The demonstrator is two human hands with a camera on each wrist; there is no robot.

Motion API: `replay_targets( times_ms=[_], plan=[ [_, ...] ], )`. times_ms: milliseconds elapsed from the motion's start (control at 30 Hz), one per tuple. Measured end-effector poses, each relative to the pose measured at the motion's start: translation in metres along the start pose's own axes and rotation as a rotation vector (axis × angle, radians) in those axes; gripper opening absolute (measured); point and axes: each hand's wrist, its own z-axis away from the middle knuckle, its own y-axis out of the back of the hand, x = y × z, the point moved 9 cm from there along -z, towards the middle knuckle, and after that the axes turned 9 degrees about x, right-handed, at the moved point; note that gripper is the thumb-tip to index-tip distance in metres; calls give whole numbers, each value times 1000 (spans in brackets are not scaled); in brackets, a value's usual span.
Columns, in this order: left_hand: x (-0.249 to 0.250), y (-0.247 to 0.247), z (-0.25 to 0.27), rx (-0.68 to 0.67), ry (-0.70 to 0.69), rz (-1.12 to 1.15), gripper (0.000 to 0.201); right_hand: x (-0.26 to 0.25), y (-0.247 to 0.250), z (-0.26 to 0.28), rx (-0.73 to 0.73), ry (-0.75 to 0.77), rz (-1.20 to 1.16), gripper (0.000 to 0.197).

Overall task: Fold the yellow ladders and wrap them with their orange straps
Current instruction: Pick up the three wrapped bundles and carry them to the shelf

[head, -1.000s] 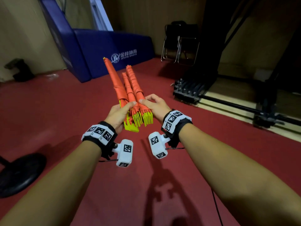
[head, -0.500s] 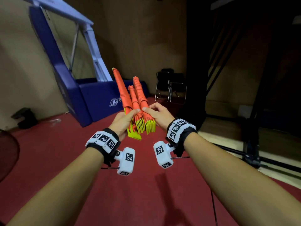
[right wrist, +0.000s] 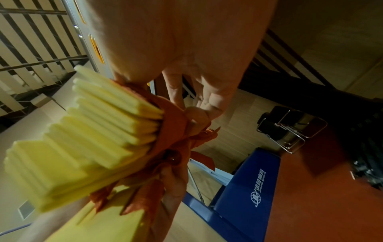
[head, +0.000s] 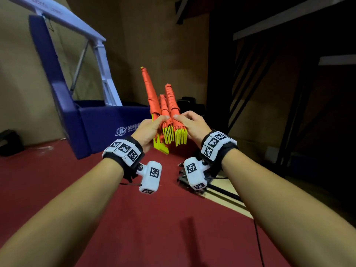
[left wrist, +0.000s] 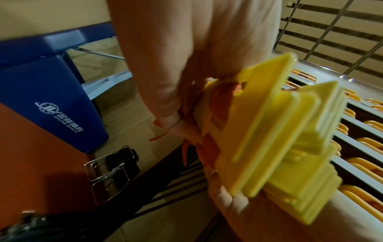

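I've got three folded yellow ladders (head: 170, 120), orange straps (head: 152, 93) wound round them, held up chest-high over red floor (head: 57, 180). Left hand (head: 147, 130) and right hand (head: 193, 125) both curl tight round the bundle's lower end.

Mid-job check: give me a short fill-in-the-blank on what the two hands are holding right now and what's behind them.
1. Both the left hand and the right hand grip ____ strap-wrapped bundles of folded yellow plastic ladder rungs.
2. The straps wound round the bundles are ____ in colour.
3. The bare yellow rung ends point ____ the person.
4. The padded base behind the left hand is ____.

Missing words: three; orange; toward; blue
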Motion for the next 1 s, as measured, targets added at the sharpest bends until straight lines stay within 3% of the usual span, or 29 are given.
replay_targets(
  times_ms=[433, 1000],
  plan=[
    [-2, -203, -112, -180, -40, 61, 24, 5, 172, -132, 119, 23, 12, 21],
    [-28, -558, -137, -249, -86, 96, 22, 18, 507, -240, 125, 67, 54, 23]
  ],
)
